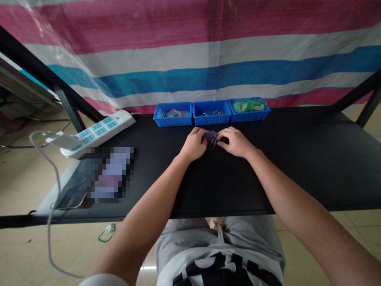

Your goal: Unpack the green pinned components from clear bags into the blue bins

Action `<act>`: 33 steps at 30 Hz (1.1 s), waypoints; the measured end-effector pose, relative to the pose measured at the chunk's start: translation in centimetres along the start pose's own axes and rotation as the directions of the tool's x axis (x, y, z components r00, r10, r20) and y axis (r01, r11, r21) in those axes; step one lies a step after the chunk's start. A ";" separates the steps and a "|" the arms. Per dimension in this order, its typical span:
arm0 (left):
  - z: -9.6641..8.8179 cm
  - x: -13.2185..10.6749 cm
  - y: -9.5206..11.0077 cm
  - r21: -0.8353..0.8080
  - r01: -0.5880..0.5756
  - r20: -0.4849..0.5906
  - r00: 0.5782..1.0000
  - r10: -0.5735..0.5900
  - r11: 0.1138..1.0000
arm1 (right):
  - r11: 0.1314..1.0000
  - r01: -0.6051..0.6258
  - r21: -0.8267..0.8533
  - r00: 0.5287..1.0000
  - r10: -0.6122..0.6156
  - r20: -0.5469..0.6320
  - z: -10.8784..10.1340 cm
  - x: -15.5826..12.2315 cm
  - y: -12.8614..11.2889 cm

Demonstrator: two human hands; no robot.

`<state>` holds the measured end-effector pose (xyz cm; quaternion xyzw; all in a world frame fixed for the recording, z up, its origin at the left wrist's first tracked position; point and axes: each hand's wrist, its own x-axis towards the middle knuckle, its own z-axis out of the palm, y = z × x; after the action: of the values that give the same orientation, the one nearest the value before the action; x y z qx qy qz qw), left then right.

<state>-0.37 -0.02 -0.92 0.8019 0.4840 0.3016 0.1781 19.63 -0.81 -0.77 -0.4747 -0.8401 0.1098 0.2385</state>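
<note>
Head view looks down on a black desk (226,186) with both forearms reaching in from the bottom. Between the hands, near the middle of the desk and just short of a row of bins, sits a small clear plastic packet (211,136) with a bluish tint, holding a cluster of thin metal pins (212,145). The pins run roughly front to back, their long axis slightly fanned, with their tips pointing down and toward the person and the packet end toward the bins. The left hand (194,145) and the right hand (235,142) both close on the packet from either side, fingers curled around it, so it is gripped between them and held just above the desk; whether the pins touch the surface is hard to tell.

Three blue plastic bins stand side by side along the far edge: the left bin (172,115) has clear packets, the middle bin (212,113) has loose metal pins, and the right bin (248,110) has green packets. A white power strip (98,133) lies at the left, its cable (38,159) looping down, beside a pixelated object (110,172). A striped tarp (190,67) hangs behind the desk.
</note>
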 end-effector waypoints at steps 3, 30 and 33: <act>0.1 0.0 0.0 -0.003 0.003 0.009 1.000 -0.003 1.000 | 1.000 0.003 0.018 1.000 -0.003 0.013 0.1 0.0 0.3; 0.1 -0.9 1.2 -0.142 -0.291 -0.090 0.956 0.280 0.946 | 0.861 0.000 0.508 0.959 0.144 -0.245 0.8 -0.2 -2.9; 0.1 -0.8 1.2 -0.169 -0.289 -0.131 0.954 0.269 0.942 | 0.828 0.007 0.560 0.958 0.155 -0.241 1.0 -0.1 -2.8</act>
<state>0.25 -1.31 -0.55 0.8250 0.3439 0.4100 0.1816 17.10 -2.31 -0.52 -0.4281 -0.7110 0.2910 0.4760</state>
